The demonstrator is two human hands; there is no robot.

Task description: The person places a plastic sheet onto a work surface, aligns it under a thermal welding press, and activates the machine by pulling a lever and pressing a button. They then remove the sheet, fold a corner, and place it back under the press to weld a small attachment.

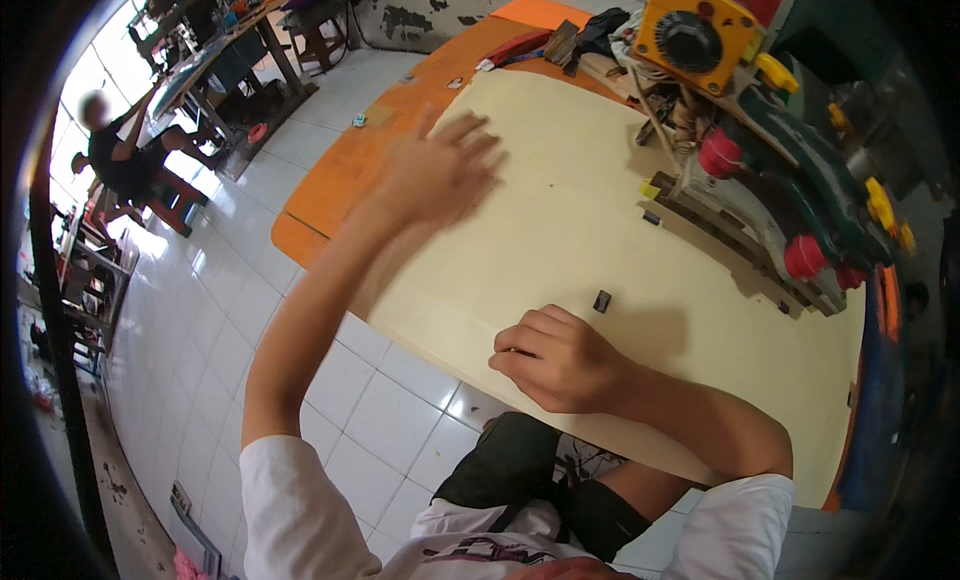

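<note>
A cream sheet (560, 240) covers most of an orange table (345, 170), leaving the table bare along its left edge and at its left corner. The left hand (440, 170) is over the sheet's left edge, toward the far end, palm down with its fingers loosely apart; it is blurred, and I cannot tell whether it touches the surface. The right hand (560, 358) is at the sheet's near edge, its fingers curled in toward the thumb. Whether they press together or pinch anything I cannot tell.

A small dark block (601, 301) lies on the sheet just beyond the right hand's knuckles, outside the grip and well apart from the left hand. A second dark piece (651, 218) lies farther off, beside the wooden bar (745, 242) at the foot of a dark green machine (800, 160), which stands toward the table's right edge. A yellow box (694, 37) is at the far right corner; a red item (518, 48) lies by the far edge.
</note>
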